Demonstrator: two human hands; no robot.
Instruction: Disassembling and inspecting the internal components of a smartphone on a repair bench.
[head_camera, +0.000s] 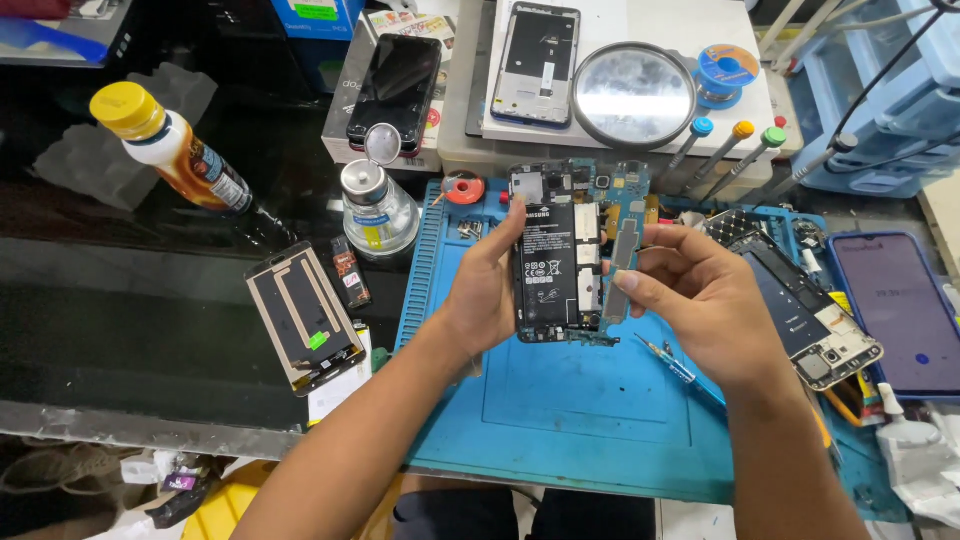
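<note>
An opened black smartphone with its back cover removed (556, 262), battery and circuit boards exposed, was held upright above the far half of the blue silicone work mat (590, 420) that lay on the dark glass bench (130, 300). The left hand (487, 290) clasped the phone's left edge, thumb over the front and the other fingers curled behind. The right hand (700, 295) pinched a narrow grey metal shield plate (622, 270) between thumb and forefinger, against the phone's right side. On the mat beneath the right wrist lay a slim blue-handled screwdriver (680, 370). At the mat's right edge lay a second disassembled phone with open frame (810, 310), and beside it a phone in a blue case with a lit purple screen (900, 310). Just beyond the mat's far-left corner stood a clear glass solvent dispenser with a metal flip-top lid (378, 205), liquid visible inside. Toward the bench's far-left corner a yellow-capped plastic bottle of amber liquid (172, 148) lay tilted. Near the bench's front edge, left of the mat, lay a detached gold-rimmed phone screen panel (303, 315). At the far edge lay a round mirror-like lens (634, 95) on a white tray (740, 130), with three precision screwdrivers with blue, orange and green caps (730, 150) leaning alongside.
</note>
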